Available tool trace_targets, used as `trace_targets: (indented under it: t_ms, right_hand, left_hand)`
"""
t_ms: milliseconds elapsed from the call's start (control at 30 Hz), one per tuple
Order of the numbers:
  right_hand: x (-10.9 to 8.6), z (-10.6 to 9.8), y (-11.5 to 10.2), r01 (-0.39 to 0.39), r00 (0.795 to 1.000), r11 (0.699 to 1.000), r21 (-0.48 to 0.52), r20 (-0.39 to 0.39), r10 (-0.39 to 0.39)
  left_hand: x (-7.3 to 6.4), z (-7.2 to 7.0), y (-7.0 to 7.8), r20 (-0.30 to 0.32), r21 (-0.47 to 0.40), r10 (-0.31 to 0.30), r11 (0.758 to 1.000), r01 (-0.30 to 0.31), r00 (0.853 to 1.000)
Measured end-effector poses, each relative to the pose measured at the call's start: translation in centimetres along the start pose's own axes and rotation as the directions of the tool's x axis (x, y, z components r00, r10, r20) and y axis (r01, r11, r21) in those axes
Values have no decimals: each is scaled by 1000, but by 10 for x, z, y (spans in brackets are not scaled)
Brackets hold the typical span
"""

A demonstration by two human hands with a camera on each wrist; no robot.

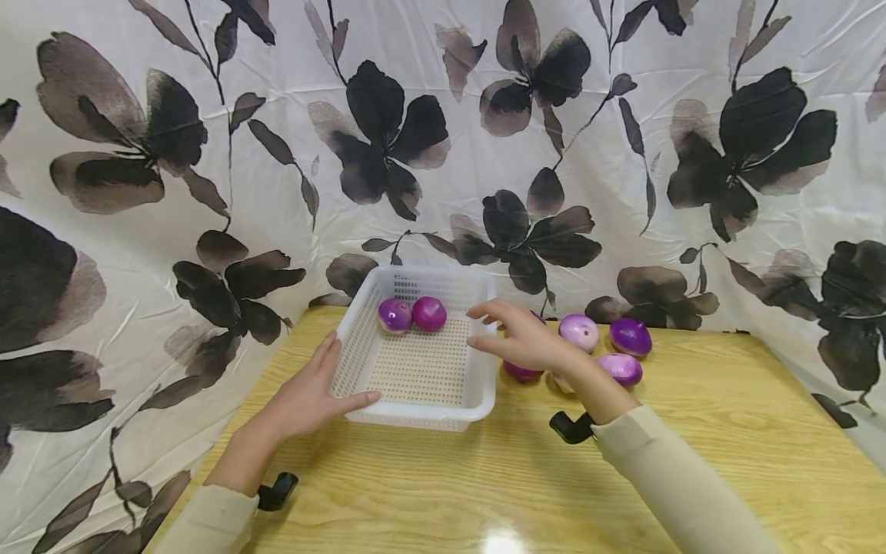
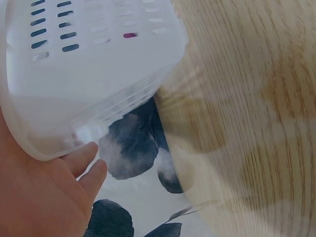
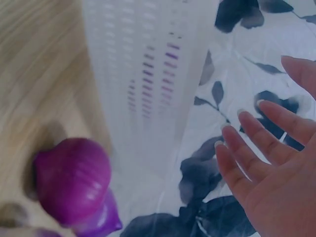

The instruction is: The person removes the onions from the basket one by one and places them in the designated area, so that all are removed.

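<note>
A white perforated plastic basket (image 1: 422,412) is at the middle, with two purple onions, one paler (image 1: 395,315) and one darker (image 1: 429,314), lying inside toward its back left. My left hand (image 1: 304,396) holds the basket's front left corner, the thumb over the front rim and the fingers along the left side. Above the right rim is my right hand (image 1: 519,335), its fingers spread and nothing in them. In the right wrist view those fingers (image 3: 252,148) stand apart from the basket wall (image 3: 143,89). Below the right hand, a purple onion (image 3: 74,180) sits beside the basket.
Several more onions are grouped on the wooden table (image 1: 664,446) right of the basket, among them a pale one (image 1: 578,332) and a dark purple one (image 1: 631,337). The right forearm partly covers this group. A floral cloth (image 1: 429,192) hangs behind and at the sides.
</note>
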State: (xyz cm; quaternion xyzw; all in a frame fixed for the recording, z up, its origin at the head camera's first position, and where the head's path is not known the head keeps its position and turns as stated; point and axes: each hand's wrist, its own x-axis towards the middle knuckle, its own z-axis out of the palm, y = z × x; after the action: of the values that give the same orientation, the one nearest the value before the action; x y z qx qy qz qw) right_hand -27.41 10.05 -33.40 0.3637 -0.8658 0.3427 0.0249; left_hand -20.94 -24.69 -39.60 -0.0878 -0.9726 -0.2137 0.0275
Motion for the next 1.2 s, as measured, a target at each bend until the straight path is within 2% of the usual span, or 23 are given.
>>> trace_targets:
  t_ms: [133, 400, 567, 767, 967, 1200]
  right_hand:
    - [13, 2, -4, 6, 1000, 1000, 28, 18, -7]
    - [42, 7, -7, -34, 999, 996, 83, 36, 31]
    - [61, 11, -6, -104, 994, 979, 177, 40, 98]
    - [86, 17, 1, -197, 980, 944, 264, 24, 198]
    - [105, 25, 14, -301, 951, 891, 339, 38, 307]
    - [126, 47, 27, -430, 896, 821, 376, 65, 439]
  left_hand:
    - [0, 0, 0, -3, -1, 4, 1000, -4, 1000]
    - [-1, 2, -1, 1, -4, -7, 1000, 7, 1000]
    - [-2, 1, -2, 2, -5, -14, 1000, 14, 1000]
    - [1, 0, -1, -4, -4, -1, 1000, 1, 1000]
    - [2, 1, 1, -12, 5, 28, 1000, -28, 1000]
    - [-2, -2, 0, -8, -2, 3, 1000, -3, 1000]
